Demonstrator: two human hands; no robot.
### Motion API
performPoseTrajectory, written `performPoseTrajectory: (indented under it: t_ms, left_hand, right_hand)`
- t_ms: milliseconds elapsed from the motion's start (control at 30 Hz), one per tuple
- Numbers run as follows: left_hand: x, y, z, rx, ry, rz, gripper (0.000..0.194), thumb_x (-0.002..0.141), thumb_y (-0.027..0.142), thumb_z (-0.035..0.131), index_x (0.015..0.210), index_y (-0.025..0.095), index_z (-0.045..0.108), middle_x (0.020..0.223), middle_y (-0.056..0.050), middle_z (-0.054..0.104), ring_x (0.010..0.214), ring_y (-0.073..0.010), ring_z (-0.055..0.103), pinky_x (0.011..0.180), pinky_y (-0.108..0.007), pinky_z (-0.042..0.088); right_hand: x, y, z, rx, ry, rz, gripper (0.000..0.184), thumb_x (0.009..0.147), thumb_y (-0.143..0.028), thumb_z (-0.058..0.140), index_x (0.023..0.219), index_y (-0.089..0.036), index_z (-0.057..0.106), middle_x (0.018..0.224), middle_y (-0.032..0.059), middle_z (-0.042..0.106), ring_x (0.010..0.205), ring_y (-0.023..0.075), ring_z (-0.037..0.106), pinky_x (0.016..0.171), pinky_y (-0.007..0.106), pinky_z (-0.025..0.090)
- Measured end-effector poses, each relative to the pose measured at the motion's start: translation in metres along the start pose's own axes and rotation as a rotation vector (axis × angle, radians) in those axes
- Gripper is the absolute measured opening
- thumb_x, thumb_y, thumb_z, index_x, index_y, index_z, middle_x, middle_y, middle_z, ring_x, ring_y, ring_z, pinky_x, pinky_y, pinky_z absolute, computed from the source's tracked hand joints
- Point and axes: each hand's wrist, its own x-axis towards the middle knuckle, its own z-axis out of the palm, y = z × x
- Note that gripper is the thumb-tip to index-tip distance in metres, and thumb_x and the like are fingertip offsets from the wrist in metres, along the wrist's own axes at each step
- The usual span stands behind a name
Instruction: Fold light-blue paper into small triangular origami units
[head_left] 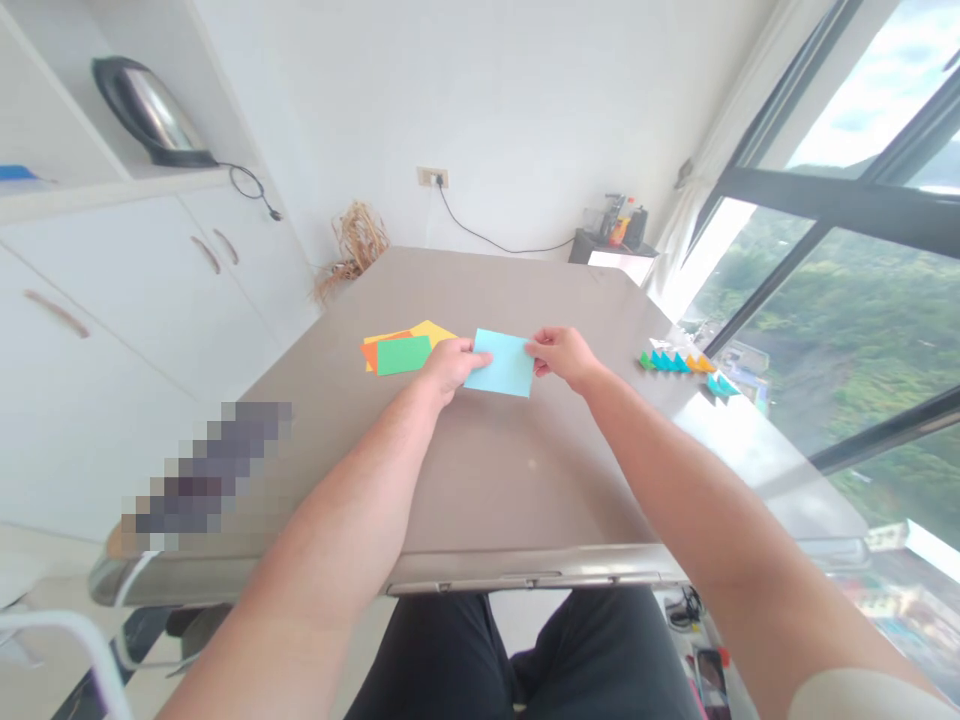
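Note:
A light blue sheet of paper [501,366] is held up between my two hands over the table. My left hand [450,365] pinches its left edge, thumb lying on the near face. At the paper's right edge, my right hand [562,355] grips it between thumb and fingers. Just left of my left hand lie loose coloured papers: a green sheet [403,355] on top, an orange sheet [369,354] and a yellow sheet [429,328] partly under it. Several small folded paper boats [670,362] in green, blue and orange stand in a row at the table's right side.
The grey-brown table [517,480] spreads around my arms, its metal front edge near my lap. A pixelated patch [217,470] hides something at the left. Windows [847,250] line the right; a kettle [154,110] stands on a shelf at the left.

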Motion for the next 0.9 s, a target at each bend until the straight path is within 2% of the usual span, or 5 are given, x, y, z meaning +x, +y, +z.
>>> performPoseTrajectory:
  t_ms: [233, 367, 433, 600, 900]
  left_hand:
    - [-0.02, -0.006, 0.037, -0.044, -0.184, -0.114, 0.039, 0.06, 0.032, 0.085, 0.094, 0.015, 0.075, 0.093, -0.01, 0.078, 0.084, -0.0263, 0.073, 0.074, -0.039, 0.058]
    - [-0.018, -0.007, 0.036, -0.152, -0.104, -0.069, 0.038, 0.063, 0.025, 0.082, 0.098, 0.014, 0.074, 0.095, -0.009, 0.079, 0.09, -0.0258, 0.074, 0.083, -0.039, 0.058]
    - [-0.017, -0.006, 0.035, -0.181, -0.047, -0.077, 0.036, 0.064, 0.021, 0.079, 0.099, 0.014, 0.073, 0.098, -0.009, 0.079, 0.092, -0.0254, 0.074, 0.081, -0.037, 0.058]
    - [-0.019, -0.002, 0.037, -0.206, -0.018, -0.067, 0.029, 0.067, 0.015, 0.075, 0.095, 0.014, 0.071, 0.095, -0.008, 0.079, 0.085, -0.0226, 0.073, 0.066, -0.029, 0.055]
    - [-0.021, -0.005, 0.039, -0.146, -0.141, -0.078, 0.03, 0.071, 0.014, 0.074, 0.101, 0.015, 0.075, 0.099, -0.011, 0.077, 0.074, -0.0188, 0.074, 0.052, -0.022, 0.049]
  right_hand:
    - [-0.038, 0.039, -0.025, 0.122, 0.098, 0.012, 0.007, 0.081, -0.023, 0.07, 0.084, -0.018, 0.065, 0.066, -0.0002, 0.067, 0.054, 0.0111, 0.06, 0.056, 0.024, 0.054]
    - [-0.044, 0.043, -0.028, 0.278, -0.04, -0.178, 0.058, 0.075, -0.013, 0.064, 0.131, -0.027, 0.061, 0.118, 0.0049, 0.073, 0.072, 0.0121, 0.068, 0.068, 0.028, 0.059]
    - [-0.044, 0.044, -0.028, 0.219, -0.124, -0.213, 0.057, 0.072, -0.012, 0.065, 0.127, -0.028, 0.065, 0.124, 0.0043, 0.071, 0.073, 0.0118, 0.068, 0.068, 0.027, 0.057]
    - [-0.046, 0.044, -0.025, 0.145, -0.207, -0.191, 0.039, 0.07, -0.022, 0.076, 0.109, -0.024, 0.071, 0.076, -0.0025, 0.071, 0.066, 0.0131, 0.062, 0.062, 0.025, 0.048]
    - [-0.043, 0.046, -0.014, 0.225, 0.066, -0.228, 0.023, 0.075, -0.04, 0.076, 0.072, -0.019, 0.067, 0.07, -0.0002, 0.065, 0.07, 0.0153, 0.065, 0.068, 0.03, 0.056]
